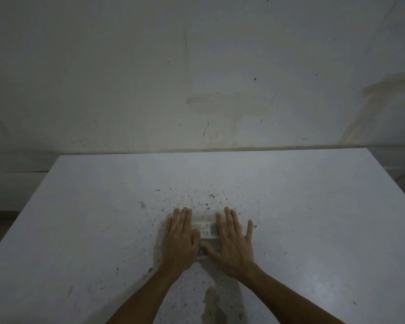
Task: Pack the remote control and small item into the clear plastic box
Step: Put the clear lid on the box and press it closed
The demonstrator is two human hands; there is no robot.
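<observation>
A clear plastic box (204, 216) lies on the white table (80, 230), near the front middle. Through its top I see a white remote control (206, 229) with rows of grey buttons. My left hand (181, 239) lies flat on the left part of the box, fingers together and pointing away. My right hand (233, 244) presses flat on the right part, fingers spread, thumb reaching toward the left hand. Both palms rest on the box top rather than gripping it. The small item is not visible; the hands hide much of the box.
The table top is speckled with dark spots and a stain (211, 305) near the front edge. A stained pale wall (197, 78) rises right behind the table's far edge. The table's left edge runs diagonally, with floor beyond it.
</observation>
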